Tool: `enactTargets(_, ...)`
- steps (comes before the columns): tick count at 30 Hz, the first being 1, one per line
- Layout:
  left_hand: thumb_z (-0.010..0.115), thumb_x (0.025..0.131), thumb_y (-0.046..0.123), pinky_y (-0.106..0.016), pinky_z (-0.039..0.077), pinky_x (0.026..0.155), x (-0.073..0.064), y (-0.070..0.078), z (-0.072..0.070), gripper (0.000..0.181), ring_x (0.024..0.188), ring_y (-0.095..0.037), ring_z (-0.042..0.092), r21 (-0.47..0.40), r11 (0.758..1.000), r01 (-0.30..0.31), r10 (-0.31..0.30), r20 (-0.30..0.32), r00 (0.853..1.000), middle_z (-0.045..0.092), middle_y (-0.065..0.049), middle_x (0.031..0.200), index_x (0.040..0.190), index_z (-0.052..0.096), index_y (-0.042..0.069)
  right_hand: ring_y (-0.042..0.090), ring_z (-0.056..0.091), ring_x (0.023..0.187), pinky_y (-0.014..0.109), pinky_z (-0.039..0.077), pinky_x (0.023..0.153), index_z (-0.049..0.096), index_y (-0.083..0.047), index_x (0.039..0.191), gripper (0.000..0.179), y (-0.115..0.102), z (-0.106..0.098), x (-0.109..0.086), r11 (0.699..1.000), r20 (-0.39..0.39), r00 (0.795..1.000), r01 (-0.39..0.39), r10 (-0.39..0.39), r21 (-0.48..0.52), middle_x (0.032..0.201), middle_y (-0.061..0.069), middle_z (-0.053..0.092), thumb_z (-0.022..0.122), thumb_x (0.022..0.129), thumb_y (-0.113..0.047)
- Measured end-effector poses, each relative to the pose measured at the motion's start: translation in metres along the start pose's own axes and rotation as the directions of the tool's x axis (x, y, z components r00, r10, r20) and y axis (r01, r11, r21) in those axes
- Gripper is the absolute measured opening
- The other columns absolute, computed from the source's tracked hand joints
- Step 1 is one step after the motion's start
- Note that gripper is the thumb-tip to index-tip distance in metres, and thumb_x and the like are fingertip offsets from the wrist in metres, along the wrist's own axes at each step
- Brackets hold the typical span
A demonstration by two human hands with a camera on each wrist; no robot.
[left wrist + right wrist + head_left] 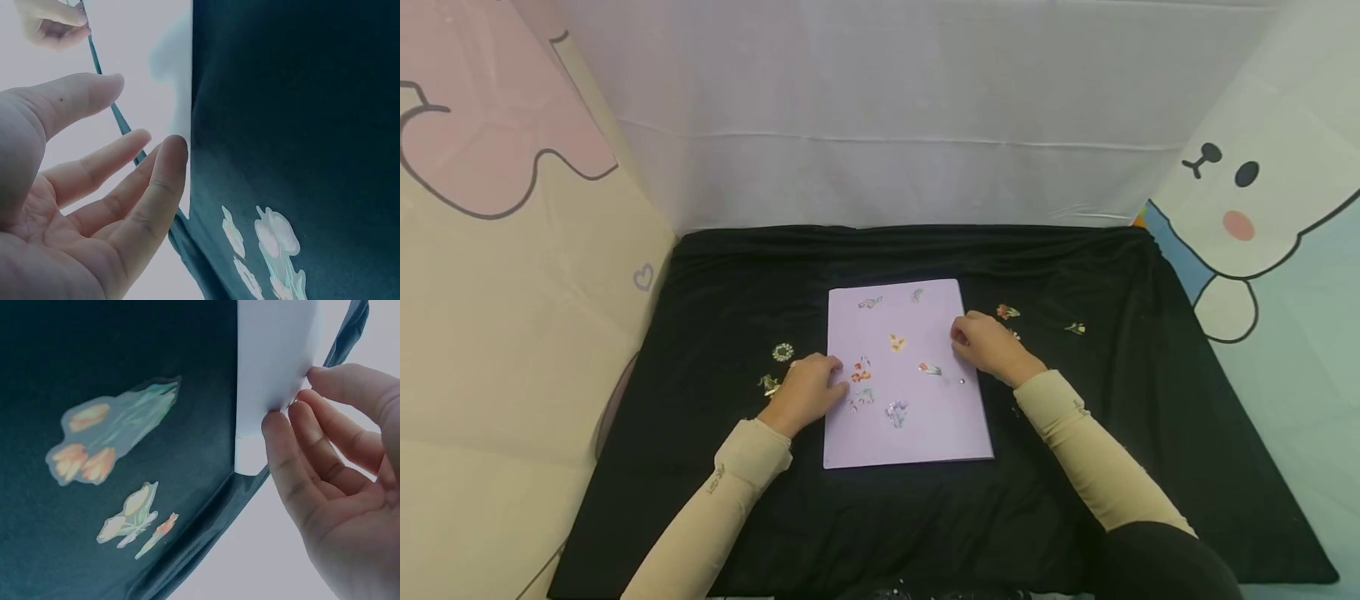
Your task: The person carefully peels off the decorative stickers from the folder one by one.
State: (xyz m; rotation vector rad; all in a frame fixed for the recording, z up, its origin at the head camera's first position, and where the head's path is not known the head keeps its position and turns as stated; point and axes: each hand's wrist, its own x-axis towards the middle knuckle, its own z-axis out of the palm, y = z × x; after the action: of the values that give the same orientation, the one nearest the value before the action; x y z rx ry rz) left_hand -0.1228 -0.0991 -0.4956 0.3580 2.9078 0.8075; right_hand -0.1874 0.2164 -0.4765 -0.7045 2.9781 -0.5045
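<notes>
A pale lilac board [917, 429] with several flower stickers lies on black cloth. Over its left edge reaches my left hand [805, 392], thumb apart from the loosely bent fingers; the left wrist view shows nothing between them. Close by on the board is an orange flower sticker [861, 375]. My right hand [988, 343] is at the right edge, its bent fingertips touching the board [265, 362] in the right wrist view. A tiny reddish spot shows among those fingertips, too small to tell what it is. A red-and-white flower sticker [930, 368] lies on the board near this hand.
On the black cloth [737, 283], left of the board, lie a wreath-shaped sticker [782, 352] and a yellowish flower sticker [769, 385]. To the right are an orange tulip sticker [1007, 312] and a pale yellow one [1075, 328]. A white curtain [880, 183] hangs behind.
</notes>
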Motion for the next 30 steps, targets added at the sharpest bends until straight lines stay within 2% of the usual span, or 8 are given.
enactTargets(4, 0.073, 0.091, 0.018, -0.042, 0.048, 0.084, 0.009, 0.001, 0.001, 0.035, 0.088, -0.025, 0.06, 0.019, 1.0, -0.008, 0.008, 0.016, 1.0, 0.066, -0.015, 0.105, 0.118, 0.069, -0.002, 0.024, 0.058, 0.076, 0.038, 0.052, 0.07, 0.068, 0.001, 0.092, 0.005, 0.0, 0.001, -0.001, 0.999, -0.035, 0.999, 0.036, -0.036, -0.014, 0.083, 0.01, 0.058, 0.069, 0.088, -0.003)
enactTargets(8, 0.071, 0.093, 0.021, -0.035, 0.05, 0.071, 0.023, 0.002, 0.006, 0.032, 0.082, -0.021, 0.058, 0.037, 0.999, -0.037, 0.036, 0.032, 0.999, 0.065, -0.011, 0.101, 0.119, 0.07, 0.003, 0.024, 0.059, 0.076, 0.039, 0.053, 0.071, 0.068, 0.002, 0.092, 0.005, 0.001, 0.003, -0.001, 0.999, -0.051, 0.997, 0.053, -0.053, -0.014, 0.084, 0.012, 0.059, 0.069, 0.088, -0.001)
enactTargets(13, 0.069, 0.093, 0.021, -0.034, 0.048, 0.067, 0.038, 0.004, 0.014, 0.024, 0.075, -0.019, 0.056, 0.081, 0.993, -0.084, 0.082, 0.032, 0.996, 0.062, -0.005, 0.092, 0.113, 0.073, 0.008, 0.025, 0.059, 0.077, 0.039, 0.053, 0.071, 0.068, 0.004, 0.092, 0.006, 0.001, 0.007, -0.001, 0.997, -0.063, 0.995, 0.077, -0.078, -0.015, 0.085, 0.013, 0.06, 0.068, 0.088, -0.001)
enactTargets(19, 0.068, 0.092, 0.014, -0.037, 0.051, 0.071, 0.045, 0.007, 0.017, 0.014, 0.076, -0.02, 0.059, 0.141, 0.984, -0.111, 0.107, 0.034, 0.994, 0.063, -0.005, 0.09, 0.103, 0.076, 0.01, 0.026, 0.058, 0.073, 0.039, 0.053, 0.067, 0.067, 0.005, 0.09, 0.007, -0.001, 0.007, -0.001, 0.994, -0.094, 0.99, 0.101, -0.103, -0.029, 0.082, 0.014, 0.06, 0.07, 0.086, 0.001)
enactTargets(25, 0.068, 0.093, 0.01, -0.033, 0.049, 0.065, 0.048, 0.007, 0.017, 0.008, 0.069, -0.017, 0.055, 0.181, 0.971, -0.159, 0.157, 0.026, 0.987, 0.06, -0.002, 0.082, 0.094, 0.076, 0.011, 0.026, 0.059, 0.072, 0.038, 0.053, 0.065, 0.067, 0.005, 0.089, 0.005, 0.003, 0.008, -0.002, 0.993, -0.112, 0.987, 0.111, -0.116, -0.05, 0.081, 0.014, 0.06, 0.069, 0.085, 0.001)
enactTargets(30, 0.067, 0.093, 0.01, -0.031, 0.047, 0.064, 0.053, 0.007, 0.015, 0.007, 0.068, -0.016, 0.053, 0.208, 0.957, -0.201, 0.192, 0.066, 0.979, 0.058, -0.001, 0.078, 0.09, 0.073, 0.01, 0.026, 0.059, 0.072, 0.039, 0.053, 0.065, 0.067, 0.005, 0.089, 0.005, 0.003, 0.008, -0.002, 0.993, -0.11, 0.987, 0.111, -0.116, -0.049, 0.081, 0.015, 0.06, 0.069, 0.086, 0.001)
